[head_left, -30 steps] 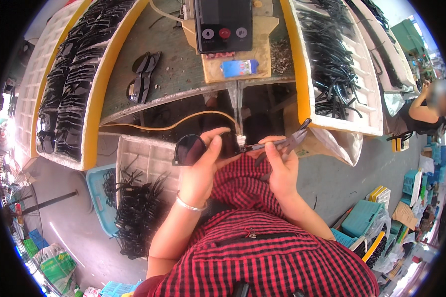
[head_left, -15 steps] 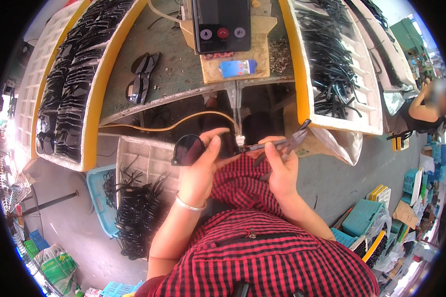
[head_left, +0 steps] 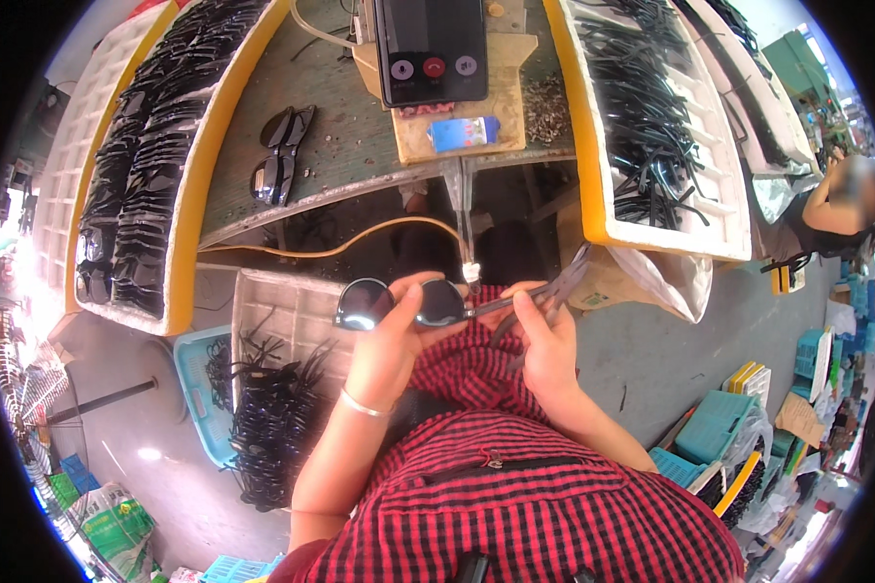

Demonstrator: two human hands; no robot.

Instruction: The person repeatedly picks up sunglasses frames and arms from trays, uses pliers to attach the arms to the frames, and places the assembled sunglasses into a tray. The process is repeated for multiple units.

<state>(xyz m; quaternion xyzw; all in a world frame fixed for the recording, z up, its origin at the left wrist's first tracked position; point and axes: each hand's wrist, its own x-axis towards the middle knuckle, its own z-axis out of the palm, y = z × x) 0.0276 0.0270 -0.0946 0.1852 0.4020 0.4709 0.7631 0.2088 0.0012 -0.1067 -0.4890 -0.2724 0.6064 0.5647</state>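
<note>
Yellow-sided white foam tray [head_left: 226, 107] at left holds rows of glossy dark eyewear pieces. Over the lap, the person's left hand [head_left: 389, 335] grips a black sunglasses front with round dark lenses [head_left: 363, 303]; the right hand [head_left: 551, 340] pinches slim dark-grey temple arms [head_left: 568, 279], one reaching the front's right end. Further right, another tray [head_left: 578, 126] holds black strips.

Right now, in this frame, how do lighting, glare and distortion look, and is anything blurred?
Head view: wide fisheye bending, with the tall yellow-sided tray at left bowing and black corners; head view: washed-out glare along the left rim and a bright spot on the floor; head view: pale reflections on the sunglasses; head view: the co-worker at right has a blurred head.
</note>
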